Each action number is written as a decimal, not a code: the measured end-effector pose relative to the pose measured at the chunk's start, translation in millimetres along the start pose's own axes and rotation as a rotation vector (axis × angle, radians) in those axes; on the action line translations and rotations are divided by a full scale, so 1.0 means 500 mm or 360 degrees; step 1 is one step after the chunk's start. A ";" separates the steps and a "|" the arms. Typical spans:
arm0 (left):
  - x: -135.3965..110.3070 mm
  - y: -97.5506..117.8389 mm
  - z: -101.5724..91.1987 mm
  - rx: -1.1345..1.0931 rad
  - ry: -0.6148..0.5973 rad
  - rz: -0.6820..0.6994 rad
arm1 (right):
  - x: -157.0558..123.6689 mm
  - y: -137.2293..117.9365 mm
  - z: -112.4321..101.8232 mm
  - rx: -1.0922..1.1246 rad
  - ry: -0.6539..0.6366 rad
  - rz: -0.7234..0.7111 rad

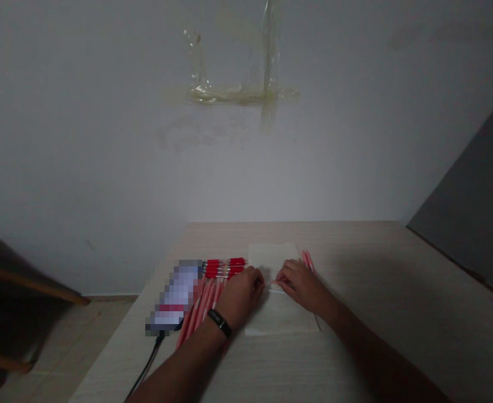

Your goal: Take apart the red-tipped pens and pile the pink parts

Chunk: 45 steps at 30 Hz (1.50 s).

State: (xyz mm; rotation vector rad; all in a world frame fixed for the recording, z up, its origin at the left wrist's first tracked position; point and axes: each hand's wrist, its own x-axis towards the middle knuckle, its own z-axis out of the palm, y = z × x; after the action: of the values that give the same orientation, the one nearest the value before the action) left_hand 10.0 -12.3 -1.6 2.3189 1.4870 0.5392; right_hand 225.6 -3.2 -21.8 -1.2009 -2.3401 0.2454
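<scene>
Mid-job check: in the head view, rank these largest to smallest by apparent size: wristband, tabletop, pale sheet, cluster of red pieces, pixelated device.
1. Tabletop
2. Pale sheet, partly hidden by the right hand
3. Pixelated device, exact edges obscured
4. Cluster of red pieces
5. Wristband

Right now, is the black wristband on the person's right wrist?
No, the black wristband circles the wrist of the left hand, while the wrist of the right hand is bare.

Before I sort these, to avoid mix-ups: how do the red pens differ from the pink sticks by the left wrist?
The red pens lie crosswise; the pink sticks slant front to back. The red pens are deep red and silvery; the pink sticks paler. Both lie on the table.
</scene>
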 end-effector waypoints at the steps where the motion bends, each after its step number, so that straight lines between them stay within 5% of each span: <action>1: 0.000 0.001 0.000 -0.0004 -0.0006 0.0001 | 0.000 -0.001 0.000 -0.0003 -0.0002 0.0002; 27: 0.000 0.011 0.002 -0.0077 -0.0059 0.0051 | -0.009 -0.025 0.009 0.0723 0.0033 0.0178; 45: 0.000 0.012 -0.019 -0.0087 -0.0055 -0.0071 | -0.008 -0.007 0.008 0.0579 0.0114 0.0203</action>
State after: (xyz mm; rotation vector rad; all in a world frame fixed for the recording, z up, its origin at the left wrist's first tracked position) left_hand 10.1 -14.3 9.7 2.2369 1.4860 0.5188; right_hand 223.3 -8.3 -25.4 -1.1542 -2.0463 0.6319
